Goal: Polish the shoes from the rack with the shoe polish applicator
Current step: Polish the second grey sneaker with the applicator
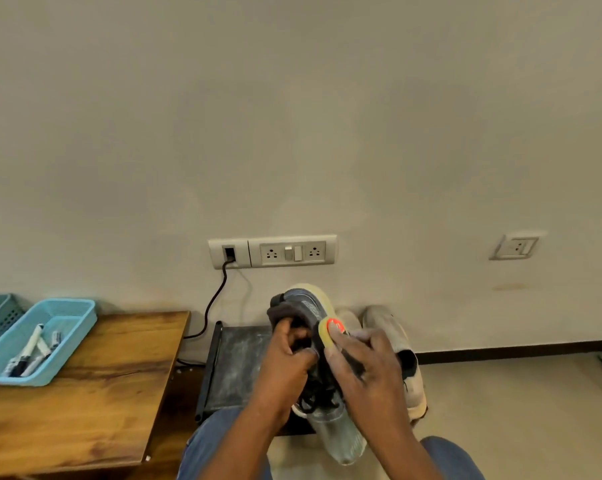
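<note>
Your left hand (289,344) grips the dark grey sneaker with a pale cream sole (304,308) at its collar, fingers curled into the opening, and holds it up in front of the wall with the heel uppermost and the black laces hanging at the bottom. Your right hand (365,362) holds the shoe polish applicator, a yellow sponge pad with an orange-red top (330,330), its fingers curled round it, and the pad lies against the side of the sneaker near the heel. Below your hands, a clear plastic bottle-like body (341,434) sticks out downward; whether it belongs to the applicator you cannot tell from here. Behind the sneaker sits the low black metal shoe rack with a dusty dark shelf (237,365), standing on the floor against the wall. On the right part of the rack, just beside your right hand, rests a pair of pale beige shoes (396,337), partly hidden by your hand. To your left stands a brown wooden table (95,393), and on it a light blue plastic basket (50,341) holding several markers (29,351). On the wall above the rack is a white socket and switch panel (272,251) with a black cable (216,296) plugged in at its left end and trailing down behind the table.
</note>
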